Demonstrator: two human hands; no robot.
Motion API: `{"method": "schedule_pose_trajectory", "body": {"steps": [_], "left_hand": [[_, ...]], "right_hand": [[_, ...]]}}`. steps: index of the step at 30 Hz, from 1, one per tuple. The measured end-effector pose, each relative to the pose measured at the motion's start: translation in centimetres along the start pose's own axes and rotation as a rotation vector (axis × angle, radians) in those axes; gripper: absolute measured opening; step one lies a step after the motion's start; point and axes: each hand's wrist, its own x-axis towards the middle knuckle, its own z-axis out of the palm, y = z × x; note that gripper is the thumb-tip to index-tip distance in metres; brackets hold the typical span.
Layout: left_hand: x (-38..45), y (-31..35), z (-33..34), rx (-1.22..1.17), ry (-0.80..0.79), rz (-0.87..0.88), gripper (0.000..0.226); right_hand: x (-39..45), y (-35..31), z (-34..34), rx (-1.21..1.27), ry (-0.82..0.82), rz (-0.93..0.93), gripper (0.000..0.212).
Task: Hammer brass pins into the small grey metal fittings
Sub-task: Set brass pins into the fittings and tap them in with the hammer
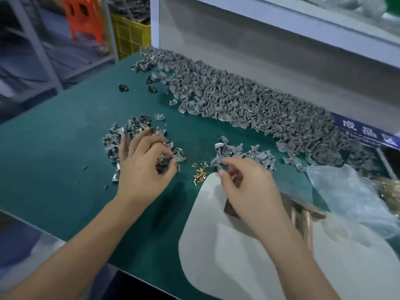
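The landmark for this bench is the small scatter of brass pins [200, 171] lying loose on the green bench mat [65, 152].

Left of the pins lies a small heap of grey fittings [121, 139], several of which show brass at their bores. The left hand [144, 167] rests on this heap with its fingers curled into the parts; it appears to grip one or more fittings, though which piece it holds cannot be told.

Just right of the pins lies a second small cluster of fittings [244, 153]. The right hand [244, 185] hangs over the near edge of that cluster, thumb and forefinger drawn together as in a pinch. The frame is blurred here, so whether a pin or a fitting sits between them cannot be told.

Beyond the pins, along the back wall, runs the bulk stock of fittings [249, 98]. Near of the pins lies a white pad [216, 252], and on it a wooden-looking tool [300, 213], possibly the hammer, partly hidden by the right forearm. A clear plastic bag [346, 191] lies to the right of the pins.

Judged step: picking and loading, not striking. No tool is in hand.

Next move calls for: one fitting isolated and seated on the pad with its bore upward, one pin started straight in the bore, then the right hand freed to take the tool.
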Motion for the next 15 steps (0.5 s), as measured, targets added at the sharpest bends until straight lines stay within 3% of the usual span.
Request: {"method": "schedule_pose_trajectory", "body": {"steps": [4,8,15], "left_hand": [[-0.1,-0.3,0.7,0.078,-0.058,-0.052,0.01],[-0.2,-0.3,0.8,0.104,-0.002,-0.048,0.012],[-0.1,-0.6,0.7,0.098,0.032,-0.036,0.011]], "right_hand": [[4.5,-1.0,2.4,-0.056,-0.081,-0.116,0.024],[6.6,-1.6,4.8,-0.229,-0.185,-0.151,0.022],[6.7,-2.3,6.8,-0.449,-0.147,-0.233,0.02]]}}
